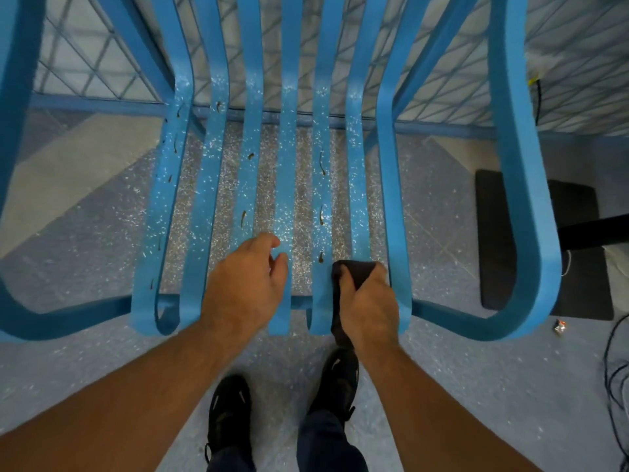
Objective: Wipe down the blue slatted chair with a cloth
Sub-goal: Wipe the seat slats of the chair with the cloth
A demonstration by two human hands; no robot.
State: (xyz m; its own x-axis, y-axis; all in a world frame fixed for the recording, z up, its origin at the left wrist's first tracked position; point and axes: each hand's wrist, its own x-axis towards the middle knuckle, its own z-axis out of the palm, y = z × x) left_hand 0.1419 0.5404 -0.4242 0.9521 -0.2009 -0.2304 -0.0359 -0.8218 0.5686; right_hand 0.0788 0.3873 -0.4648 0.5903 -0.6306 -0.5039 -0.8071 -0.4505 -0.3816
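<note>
The blue slatted chair point(286, 172) fills the view in front of me, its seat slats speckled with white flecks and a few small brown smears. My right hand point(369, 304) grips a dark cloth point(354, 270) and presses it on a slat near the seat's front right edge. A tail of the cloth hangs down below the slat ends. My left hand point(248, 284) rests on the middle slats near the front edge, fingers loosely curled and holding nothing.
Curved blue armrests point(524, 199) flank the seat on both sides. A black mat point(493, 240) lies on the speckled floor at right, with cables point(612, 369) and a small wrapper point(560, 326) nearby. A mesh panel stands behind the chair. My black shoes point(231, 410) stand just below the seat.
</note>
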